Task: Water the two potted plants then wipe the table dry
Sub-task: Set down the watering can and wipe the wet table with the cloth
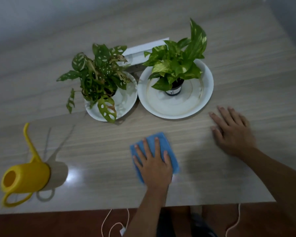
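Fingers spread flat, your left hand [155, 165] presses the blue folded cloth [167, 151] onto the pale wood-grain table [246, 65] near its front edge; your right hand [232, 132] rests open, empty, beside it.

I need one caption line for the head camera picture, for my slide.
Left hand presses a blue cloth on the table before two potted plants.

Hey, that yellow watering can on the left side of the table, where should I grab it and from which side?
Grip the loop handle of the yellow watering can. The can stands upright, the handle sticks out toward the table's near edge, and the long thin spout points away toward the plants. So probably come in from the near side and curl your fingers through the loop.
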### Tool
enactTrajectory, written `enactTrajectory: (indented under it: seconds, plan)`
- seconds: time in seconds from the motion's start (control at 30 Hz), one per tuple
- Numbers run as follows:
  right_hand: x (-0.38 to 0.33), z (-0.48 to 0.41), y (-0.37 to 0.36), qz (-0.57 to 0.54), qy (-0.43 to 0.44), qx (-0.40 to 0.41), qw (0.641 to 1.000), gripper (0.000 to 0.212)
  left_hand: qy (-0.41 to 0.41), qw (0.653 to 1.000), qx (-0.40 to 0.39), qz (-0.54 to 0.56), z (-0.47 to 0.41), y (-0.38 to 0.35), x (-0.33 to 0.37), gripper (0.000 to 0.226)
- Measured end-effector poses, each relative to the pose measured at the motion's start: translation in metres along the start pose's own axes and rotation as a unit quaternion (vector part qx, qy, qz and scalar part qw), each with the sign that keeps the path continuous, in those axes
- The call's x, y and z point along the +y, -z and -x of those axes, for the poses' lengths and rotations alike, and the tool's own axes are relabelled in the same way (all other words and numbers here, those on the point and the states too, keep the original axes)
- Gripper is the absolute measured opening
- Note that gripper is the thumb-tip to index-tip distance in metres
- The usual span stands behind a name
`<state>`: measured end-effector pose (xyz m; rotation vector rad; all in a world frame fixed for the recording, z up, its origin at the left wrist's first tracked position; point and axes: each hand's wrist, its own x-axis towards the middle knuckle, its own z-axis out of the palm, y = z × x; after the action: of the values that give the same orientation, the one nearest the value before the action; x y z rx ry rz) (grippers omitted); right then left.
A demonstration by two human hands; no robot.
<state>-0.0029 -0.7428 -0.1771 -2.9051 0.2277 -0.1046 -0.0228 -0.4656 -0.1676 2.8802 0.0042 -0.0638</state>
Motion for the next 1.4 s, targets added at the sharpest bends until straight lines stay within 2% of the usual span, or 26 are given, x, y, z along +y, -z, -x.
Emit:
enactTrajectory:
  seconds: [0.07,0.13,0.2,0.27,0.33,0.4,0.43,0.47,0.5,0.53,0.63,0.67,0.7,0.73,0.83,0.87,0.9,0.97,1.0,1.07,1.1,1.13,1.2,1.27,1.33,1.4]
  plan:
    - [0.001,0.0,0.001,0.005,-0.002,0.002,1.0,0.057,0.006,1.0,-0.006,-0.015,-0.071,0.005,-0.016,0.057]
    - [-0.001,0.0,0.001,0.004,0.005,-0.004,1.0,0.057,0.075,0.995,0.025,-0.061,-0.106,0.014,-0.079,0.063]
    - [-0.001,0.0,0.002,0.001,0.003,-0.003,1.0,0.057,0.172,0.984,0.034,-0.038,-0.083,0.033,-0.137,0.068]
    - [-0.001,-0.001,0.004,-0.008,-0.009,-0.009,1.0,0.057,0.225,0.971,0.067,-0.044,-0.015,0.043,-0.134,0.064]
    - [-0.002,0.001,0.004,-0.006,-0.014,-0.015,1.0,0.057,0.16,0.985,0.039,-0.042,0.046,0.025,-0.081,0.061]
    - [-0.002,0.001,0.005,-0.013,-0.008,-0.022,1.0,0.058,-0.004,1.0,0.0,-0.027,0.056,0.007,-0.024,0.059]
    - [-0.002,0.0,0.005,-0.016,-0.005,-0.02,1.0,0.058,-0.075,0.996,-0.046,-0.02,0.031,0.008,-0.015,0.058]
    - [-0.001,0.0,0.004,-0.012,0.0,-0.014,1.0,0.058,-0.105,0.992,-0.071,-0.024,-0.004,0.012,-0.028,0.057]
    - [-0.002,0.001,0.003,-0.007,0.003,-0.011,1.0,0.058,-0.106,0.992,-0.057,-0.043,-0.035,0.019,-0.058,0.058]
    - [-0.003,0.002,0.003,-0.006,0.004,-0.009,1.0,0.058,-0.058,0.996,-0.023,-0.07,-0.059,0.026,-0.101,0.059]
    - [-0.003,0.002,0.001,-0.01,-0.001,0.007,1.0,0.057,0.208,0.975,0.05,-0.062,-0.057,0.059,-0.21,0.066]
    - [-0.003,0.001,0.001,-0.014,-0.005,0.011,1.0,0.057,0.249,0.965,0.072,-0.046,-0.035,0.062,-0.21,0.066]
    - [-0.003,0.001,0.001,-0.017,-0.005,0.016,1.0,0.056,0.247,0.965,0.074,-0.053,-0.007,0.058,-0.186,0.065]
    - [-0.002,0.002,0.001,-0.013,-0.006,0.021,1.0,0.056,0.211,0.974,0.051,-0.06,0.019,0.045,-0.148,0.063]
    - [-0.001,0.003,0.001,0.007,0.0,0.011,1.0,0.056,-0.025,0.999,0.005,-0.032,0.06,0.003,-0.028,0.059]
    - [0.001,0.001,0.0,0.01,0.003,0.008,1.0,0.056,-0.097,0.994,-0.031,-0.035,0.043,0.003,-0.011,0.058]
    - [0.001,0.002,0.0,0.014,0.005,0.005,1.0,0.056,-0.126,0.989,-0.062,-0.039,0.012,0.008,-0.015,0.058]
    - [0.0,0.002,-0.001,0.016,0.005,0.002,1.0,0.056,-0.094,0.993,-0.028,-0.069,-0.043,0.015,-0.068,0.059]
    - [0.0,0.002,-0.003,0.016,0.005,-0.002,1.0,0.056,-0.014,0.997,0.002,-0.078,-0.056,0.02,-0.101,0.061]
    - [0.001,0.002,-0.004,0.015,-0.008,-0.01,1.0,0.056,0.118,0.99,0.052,-0.05,-0.032,0.034,-0.13,0.062]
    - [0.0,0.001,-0.003,0.016,-0.011,-0.005,1.0,0.056,0.136,0.986,0.081,-0.048,-0.004,0.035,-0.117,0.061]
    - [-0.001,0.0,-0.002,0.017,-0.012,-0.003,1.0,0.056,0.111,0.991,0.068,-0.04,0.028,0.028,-0.086,0.061]
    - [-0.001,0.0,-0.002,0.018,-0.013,-0.008,1.0,0.056,-0.049,0.999,-0.004,-0.016,0.083,0.003,-0.008,0.062]
    - [-0.001,0.002,-0.003,0.025,-0.007,-0.022,0.999,0.056,-0.171,0.983,-0.061,0.015,0.072,-0.013,0.049,0.059]
    - [0.004,-0.001,0.001,0.019,0.004,-0.046,0.999,0.058,-0.189,0.979,-0.076,0.004,0.005,-0.015,0.049,0.057]
    - [0.012,-0.006,0.01,-0.019,0.014,-0.074,0.997,0.059,-0.132,0.99,-0.014,-0.044,-0.036,-0.009,0.0,0.057]
